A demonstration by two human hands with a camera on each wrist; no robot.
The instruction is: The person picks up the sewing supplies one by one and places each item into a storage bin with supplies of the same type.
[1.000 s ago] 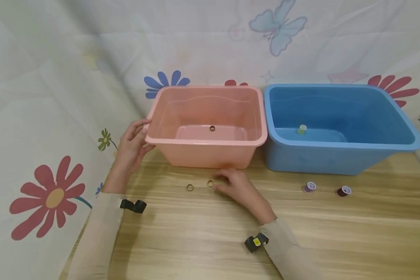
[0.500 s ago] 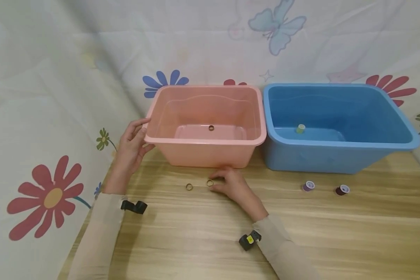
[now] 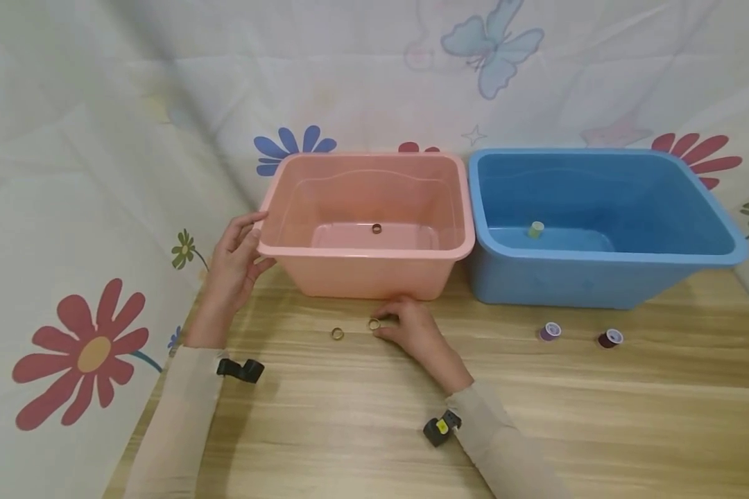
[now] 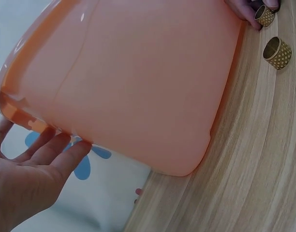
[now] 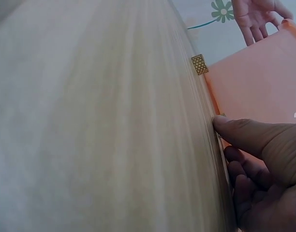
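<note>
Head view looks forward and down on the pink bin (image 3: 362, 276); both wrist views, close before it, share its near wall (image 4: 138, 87).

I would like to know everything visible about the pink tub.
The pink tub looks like smooth, slightly glossy plastic: rectangular, open-topped, with a projecting rim, rounded corners and walls narrowing downward. It stands upright on the wood-grain table, beside the blue tub; whether they touch is unclear. The left hand holds the rim at one end. Inside, one small gold-coloured ring rests on its floor.
</note>
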